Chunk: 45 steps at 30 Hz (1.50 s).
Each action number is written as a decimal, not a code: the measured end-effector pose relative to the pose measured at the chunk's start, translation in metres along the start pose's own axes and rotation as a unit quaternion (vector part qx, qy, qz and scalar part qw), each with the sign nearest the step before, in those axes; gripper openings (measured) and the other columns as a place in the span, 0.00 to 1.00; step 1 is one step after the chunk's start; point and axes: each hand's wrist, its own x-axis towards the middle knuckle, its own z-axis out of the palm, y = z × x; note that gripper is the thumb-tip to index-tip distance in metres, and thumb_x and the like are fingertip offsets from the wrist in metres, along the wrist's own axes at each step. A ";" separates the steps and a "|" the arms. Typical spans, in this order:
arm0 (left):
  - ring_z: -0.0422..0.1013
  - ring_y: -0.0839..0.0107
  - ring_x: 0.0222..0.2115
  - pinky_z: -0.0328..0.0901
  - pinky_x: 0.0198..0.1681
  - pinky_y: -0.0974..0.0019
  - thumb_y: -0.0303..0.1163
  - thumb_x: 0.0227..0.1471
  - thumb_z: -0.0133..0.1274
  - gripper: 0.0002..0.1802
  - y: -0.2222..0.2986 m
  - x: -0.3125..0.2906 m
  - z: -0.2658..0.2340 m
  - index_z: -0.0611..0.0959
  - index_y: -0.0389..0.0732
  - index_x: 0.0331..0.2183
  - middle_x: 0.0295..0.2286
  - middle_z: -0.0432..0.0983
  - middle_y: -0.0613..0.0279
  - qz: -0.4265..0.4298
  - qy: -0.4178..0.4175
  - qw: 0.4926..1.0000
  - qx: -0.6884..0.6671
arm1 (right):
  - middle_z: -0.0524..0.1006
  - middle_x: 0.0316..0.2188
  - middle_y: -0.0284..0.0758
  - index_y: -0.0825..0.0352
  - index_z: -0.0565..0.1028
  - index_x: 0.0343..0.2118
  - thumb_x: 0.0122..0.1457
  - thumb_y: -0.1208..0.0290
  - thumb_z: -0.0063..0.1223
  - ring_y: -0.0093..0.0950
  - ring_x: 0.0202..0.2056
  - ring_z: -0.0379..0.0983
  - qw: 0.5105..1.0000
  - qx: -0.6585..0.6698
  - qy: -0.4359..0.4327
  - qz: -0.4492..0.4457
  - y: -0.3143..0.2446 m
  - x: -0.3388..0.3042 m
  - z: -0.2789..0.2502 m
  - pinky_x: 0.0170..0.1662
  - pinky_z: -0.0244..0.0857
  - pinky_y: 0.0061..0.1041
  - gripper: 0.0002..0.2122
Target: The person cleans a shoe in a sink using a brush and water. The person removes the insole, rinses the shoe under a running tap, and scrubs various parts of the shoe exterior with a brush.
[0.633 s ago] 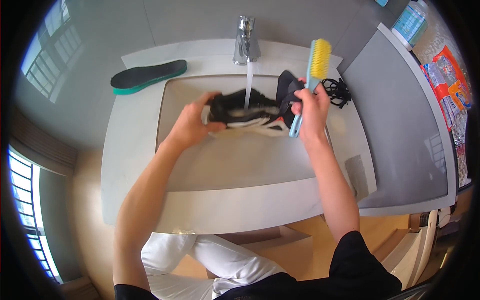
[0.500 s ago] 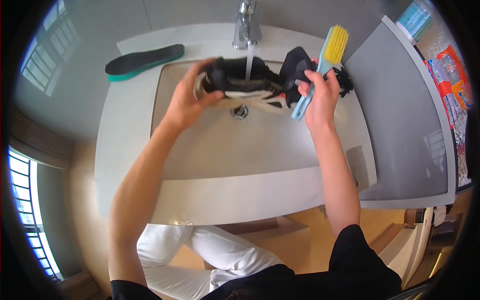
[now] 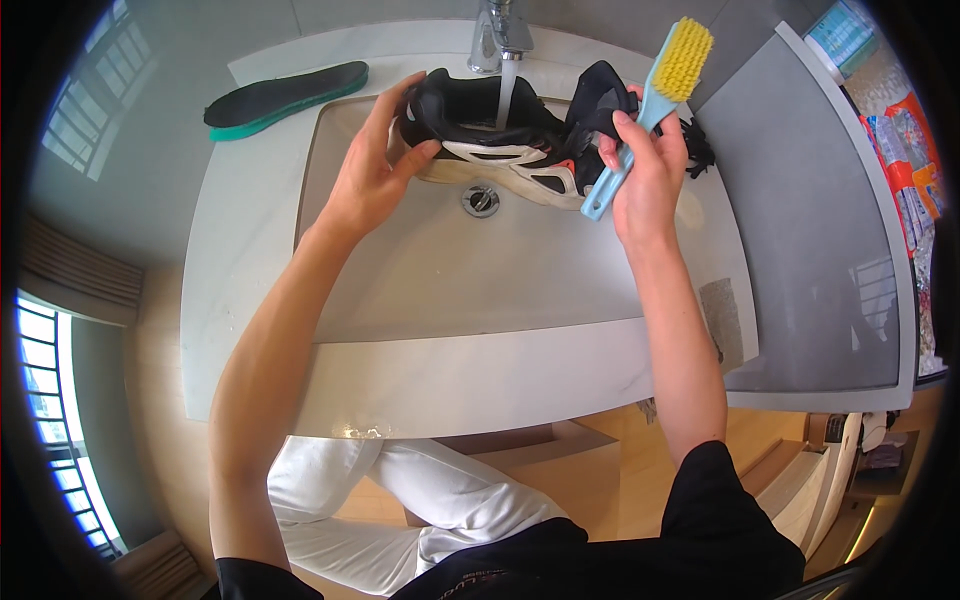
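Note:
A black sneaker point(image 3: 480, 125) with a thick cream sole is held on its side at the back of the sink, under running water. My left hand point(image 3: 375, 165) grips its heel end, thumb on the sole's edge. At the toe end, my right hand point(image 3: 645, 165) is closed round a light blue scrub brush point(image 3: 627, 155) with yellow bristles pointing up and away. The fingers of that hand also reach the shoe's black tongue and upper; how firmly they hold it is hidden. Water from the chrome faucet point(image 3: 510, 40) pours into the shoe's opening.
A black insole with a green underside point(image 3: 290, 98) lies on the counter at the back left. The drain point(image 3: 480, 201) sits below the shoe in the white sink point(image 3: 450, 285). A grey panel point(image 3: 815, 230) stands at the right, with packages point(image 3: 905, 180) beyond it.
The blurred, moving shoe now shows sharp, with its opening under the stream. Both hands sit slightly higher in the picture, the brush still in my right hand.

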 end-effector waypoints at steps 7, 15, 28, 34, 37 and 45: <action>0.61 0.62 0.62 0.56 0.65 0.57 0.31 0.62 0.56 0.41 -0.003 0.000 0.004 0.55 0.46 0.69 0.61 0.61 0.50 -0.033 -0.011 0.997 -0.063 | 0.72 0.30 0.30 0.68 0.71 0.51 0.61 0.79 0.56 0.22 0.26 0.68 1.000 0.016 -0.012 0.006 0.003 0.001 -0.003 0.30 0.62 0.20 0.15; 0.68 0.63 0.54 0.63 0.59 0.62 0.40 0.37 0.79 0.53 -0.011 -0.003 0.011 0.66 0.34 0.58 0.50 0.73 0.54 -0.143 -0.121 0.969 -0.162 | 0.68 0.37 0.31 0.66 0.68 0.53 0.61 0.77 0.58 0.23 0.31 0.65 0.998 0.052 -0.033 -0.001 -0.013 -0.005 0.004 0.37 0.66 0.25 0.18; 0.74 0.64 0.47 0.66 0.54 0.62 0.40 0.30 0.81 0.50 -0.024 -0.011 0.028 0.71 0.32 0.52 0.43 0.78 0.52 -0.189 -0.095 0.977 -0.019 | 0.69 0.33 0.29 0.66 0.69 0.53 0.61 0.79 0.57 0.20 0.31 0.67 0.998 0.043 -0.048 -0.024 -0.018 -0.011 0.011 0.35 0.66 0.23 0.18; 0.73 0.62 0.47 0.66 0.54 0.60 0.41 0.28 0.82 0.50 -0.008 -0.006 0.013 0.72 0.34 0.51 0.40 0.78 0.57 -0.156 -0.074 0.985 0.014 | 0.72 0.32 0.32 0.66 0.70 0.50 0.60 0.81 0.55 0.22 0.27 0.69 0.999 0.049 0.001 0.017 -0.011 -0.010 0.010 0.31 0.65 0.21 0.16; 0.74 0.63 0.45 0.67 0.53 0.61 0.40 0.31 0.81 0.48 0.002 -0.002 0.013 0.72 0.34 0.51 0.40 0.78 0.58 -0.160 -0.057 0.984 -0.050 | 0.73 0.33 0.32 0.66 0.69 0.51 0.60 0.81 0.55 0.23 0.27 0.70 0.998 0.043 -0.009 0.035 -0.003 -0.006 0.003 0.31 0.65 0.21 0.16; 0.76 0.67 0.42 0.70 0.49 0.64 0.40 0.36 0.79 0.45 0.014 0.002 0.004 0.73 0.31 0.50 0.39 0.78 0.54 -0.086 0.047 0.990 -0.106 | 0.71 0.33 0.32 0.66 0.68 0.53 0.60 0.81 0.54 0.22 0.28 0.71 0.998 0.016 -0.039 0.042 0.001 -0.008 0.007 0.31 0.65 0.20 0.18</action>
